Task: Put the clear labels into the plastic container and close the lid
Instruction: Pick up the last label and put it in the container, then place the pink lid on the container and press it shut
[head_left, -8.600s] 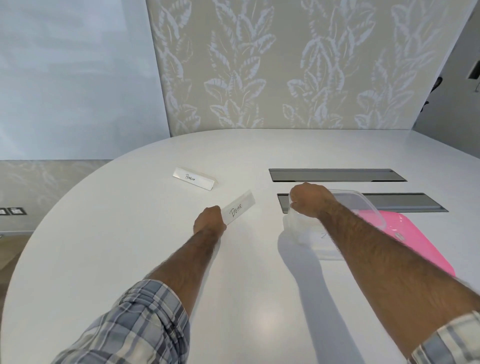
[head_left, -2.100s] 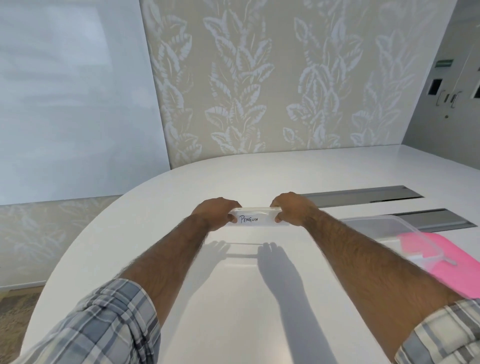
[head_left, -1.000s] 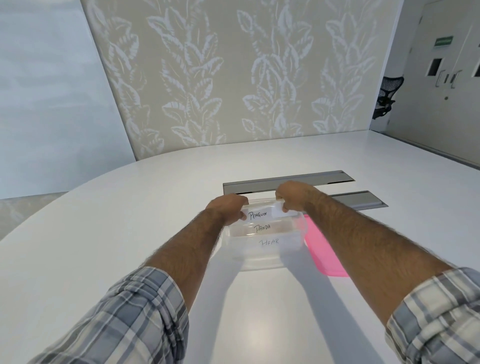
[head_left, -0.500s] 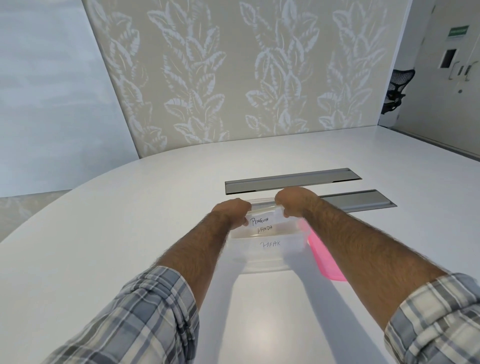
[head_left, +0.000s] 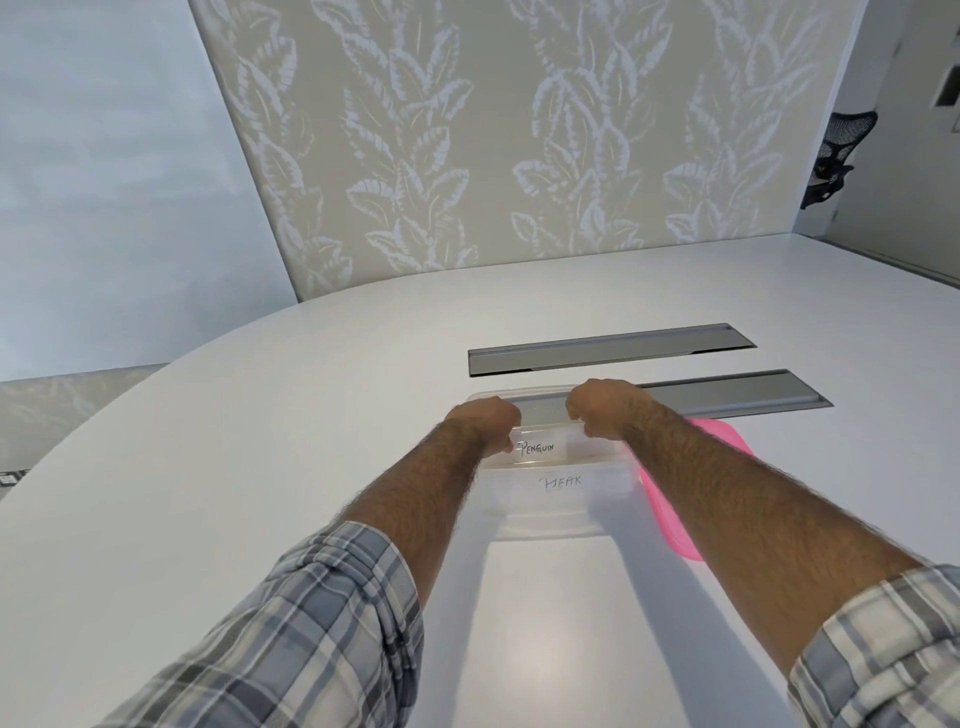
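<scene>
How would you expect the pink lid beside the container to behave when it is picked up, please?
The pink lid looks thin and flat, so it is probably light and may flex somewhat. Lying flush on the smooth white table, it could slide, and lifting an edge may be fiddly.

Left of the hands, the white surface (head_left: 208, 467) lies bare and open. Just right of them a flat pink plastic lid (head_left: 670, 514) lies beside the clear plastic container (head_left: 550, 514); beyond, two grey recessed slots (head_left: 613, 353).
</scene>
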